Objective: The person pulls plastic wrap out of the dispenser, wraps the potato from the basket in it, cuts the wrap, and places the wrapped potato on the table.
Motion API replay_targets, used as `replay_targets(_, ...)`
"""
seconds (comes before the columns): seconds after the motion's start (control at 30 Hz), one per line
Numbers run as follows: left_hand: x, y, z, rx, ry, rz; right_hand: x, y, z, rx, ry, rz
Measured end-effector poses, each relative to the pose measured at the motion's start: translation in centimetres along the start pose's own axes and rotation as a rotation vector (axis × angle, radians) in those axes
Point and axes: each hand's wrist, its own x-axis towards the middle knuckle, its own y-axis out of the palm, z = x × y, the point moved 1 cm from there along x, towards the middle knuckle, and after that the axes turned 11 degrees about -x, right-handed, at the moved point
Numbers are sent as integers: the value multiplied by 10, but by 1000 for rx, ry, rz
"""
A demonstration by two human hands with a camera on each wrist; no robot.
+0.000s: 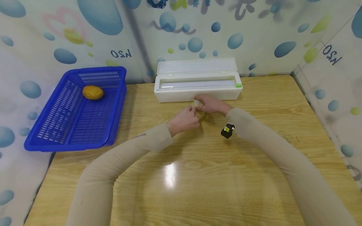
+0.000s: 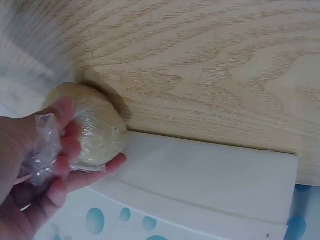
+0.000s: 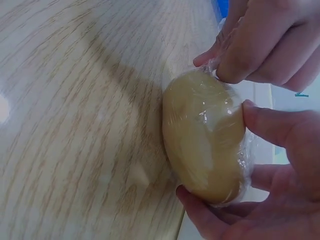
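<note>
A potato (image 3: 202, 135) wrapped in clear cling film rests on the wooden table, right before a white film box. In the right wrist view, my right hand (image 3: 285, 165) holds its side between thumb and fingers. My left hand (image 1: 185, 120) pinches a gathered twist of film at the potato's end. That bunched film (image 2: 45, 150) shows in the left wrist view beside the wrapped potato (image 2: 102, 127). From the head view, my right hand (image 1: 210, 104) and the left hide most of the potato.
The white box (image 1: 198, 96) stands against the back wall, lid (image 1: 197, 67) raised, a film roll (image 1: 195, 84) inside and a green piece at its right end. At left a blue basket (image 1: 65, 147) holds a yellow-brown potato-like item (image 1: 92, 93). A black device (image 1: 227, 131) hangs at my right wrist.
</note>
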Motion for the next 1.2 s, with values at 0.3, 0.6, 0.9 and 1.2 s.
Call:
replay_targets(0.3, -4, 5, 16, -86, 117, -56, 1, 0, -1, -32, -69, -8)
replay_targets(0.6, -8, 3, 25, -155, 126, -39, 2, 1, -2, -33, -65, 13)
replay_targets(0.9, -13, 14, 32, -76, 141, -206, 1, 1, -8, 19, -51, 4)
replay_targets(1.2, -8, 17, 39, -289, -111, -237, -1, 2, -12, 93, -65, -12)
